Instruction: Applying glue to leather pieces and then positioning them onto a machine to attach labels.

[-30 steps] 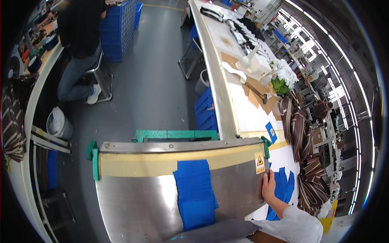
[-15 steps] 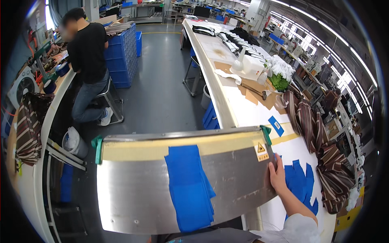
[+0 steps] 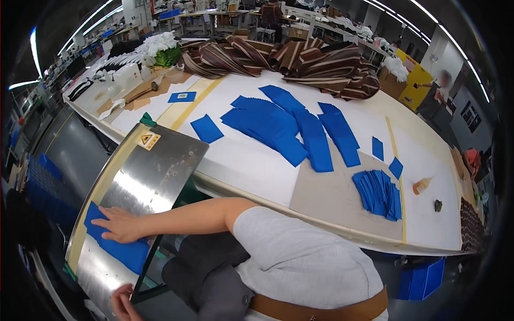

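Observation:
My right hand (image 3: 122, 224) lies palm down on a blue fabric stack (image 3: 126, 257), fingers spread. The stack rests on a shiny metal plate (image 3: 147, 184) with a yellow strip along its far edge. Close to the plate's near end, by the lower edge of the picture, is my left hand (image 3: 124, 303). Its fingers are loosely bent and apart, with nothing seen in them; part of it is cut off. Green clips (image 3: 148, 120) sit at the plate's corners, and a warning sticker (image 3: 148, 140) is beside one of them.
A long white table (image 3: 251, 155) bears several blue fabric pieces (image 3: 262, 120), a pleated blue pile (image 3: 377, 193) and a small bottle (image 3: 422, 185). Striped brown fabric (image 3: 332, 64) lies along its far side. A blue bin (image 3: 421, 279) stands below its right end.
The view has swung to the right, showing more of the table. My right hand has left the plate's right edge and now lies on the blue stack. My left hand has come into view.

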The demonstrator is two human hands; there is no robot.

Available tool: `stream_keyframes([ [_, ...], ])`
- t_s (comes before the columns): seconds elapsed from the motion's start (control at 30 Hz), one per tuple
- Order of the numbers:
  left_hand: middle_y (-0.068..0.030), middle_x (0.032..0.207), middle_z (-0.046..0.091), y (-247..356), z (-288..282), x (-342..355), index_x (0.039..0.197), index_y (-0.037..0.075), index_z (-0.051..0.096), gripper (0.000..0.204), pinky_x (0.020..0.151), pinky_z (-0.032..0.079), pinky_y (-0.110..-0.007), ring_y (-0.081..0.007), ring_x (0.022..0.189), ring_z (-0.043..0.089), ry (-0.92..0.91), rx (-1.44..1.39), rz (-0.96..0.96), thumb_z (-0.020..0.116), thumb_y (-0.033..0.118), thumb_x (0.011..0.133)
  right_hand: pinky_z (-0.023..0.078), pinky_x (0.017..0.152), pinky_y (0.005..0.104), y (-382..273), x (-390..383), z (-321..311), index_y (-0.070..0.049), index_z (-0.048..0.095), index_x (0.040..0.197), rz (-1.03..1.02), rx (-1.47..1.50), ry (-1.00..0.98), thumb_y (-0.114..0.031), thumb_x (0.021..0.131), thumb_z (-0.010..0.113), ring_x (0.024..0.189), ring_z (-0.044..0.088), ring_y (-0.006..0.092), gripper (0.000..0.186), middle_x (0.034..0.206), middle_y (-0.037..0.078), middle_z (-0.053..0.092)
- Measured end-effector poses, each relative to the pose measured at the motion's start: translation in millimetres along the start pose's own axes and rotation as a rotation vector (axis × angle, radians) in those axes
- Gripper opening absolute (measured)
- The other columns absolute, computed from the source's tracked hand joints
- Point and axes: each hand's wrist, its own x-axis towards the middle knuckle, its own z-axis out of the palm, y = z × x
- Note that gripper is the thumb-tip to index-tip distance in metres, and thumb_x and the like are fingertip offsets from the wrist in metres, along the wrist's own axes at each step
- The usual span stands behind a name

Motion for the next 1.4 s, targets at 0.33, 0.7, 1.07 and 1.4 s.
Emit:
stream_keyframes([
  [0.33, -0.0163, 0.100, 0.053, -56, -20, 63, 0.103, -0.003, 0.053, 0.034, 0.084, 0.045, -0.041, -0.0339, 0.094, 0.056, 0.328, 0.716, 0.207, 0.067, 0.027, 0.096, 0.027, 0.118, 0.0478, -31, 33, 107, -0.004, 0.050, 0.141, 0.045, 0.143, 0.102, -0.024, 0.101, 0.049, 0.143, 0.033, 0.0435, 0.045, 0.156, 0.030, 0.031],
  [0.7, -0.0165, 0.110, 0.054, 2, 29, 57, 0.101, 0.001, 0.058, 0.058, 0.091, 0.044, -0.045, -0.0350, 0.104, 0.051, 0.507, 0.729, 0.174, 0.088, 0.040, 0.070, 0.049, 0.100, 0.0358, -22, -13, 37, -0.010, 0.052, 0.141, -0.147, 0.331, 0.017, -0.012, 0.100, 0.052, 0.133, 0.049, 0.0287, 0.041, 0.154, 0.019, 0.034],
  [1.07, -0.0134, 0.096, 0.059, 4, 16, 70, 0.083, 0.003, 0.067, 0.025, 0.086, 0.046, -0.042, -0.0325, 0.096, 0.054, 0.388, 0.631, -0.059, 0.082, 0.022, 0.078, 0.057, 0.075, 0.0339, -25, 28, -8, -0.010, 0.067, 0.109, -0.576, -0.008, -0.211, -0.011, 0.089, 0.069, 0.109, 0.061, 0.0258, 0.021, 0.128, 0.009, 0.060],
  [1.4, -0.0119, 0.087, 0.061, 21, 20, 79, 0.083, 0.003, 0.065, 0.020, 0.079, 0.048, -0.041, -0.0308, 0.089, 0.057, 0.347, 0.777, -0.126, 0.078, 0.018, 0.081, 0.057, 0.079, 0.0377, -4, 42, -11, -0.010, 0.066, 0.104, -0.746, -0.092, -0.276, -0.013, 0.084, 0.074, 0.109, 0.062, 0.0302, 0.022, 0.123, 0.009, 0.060],
])
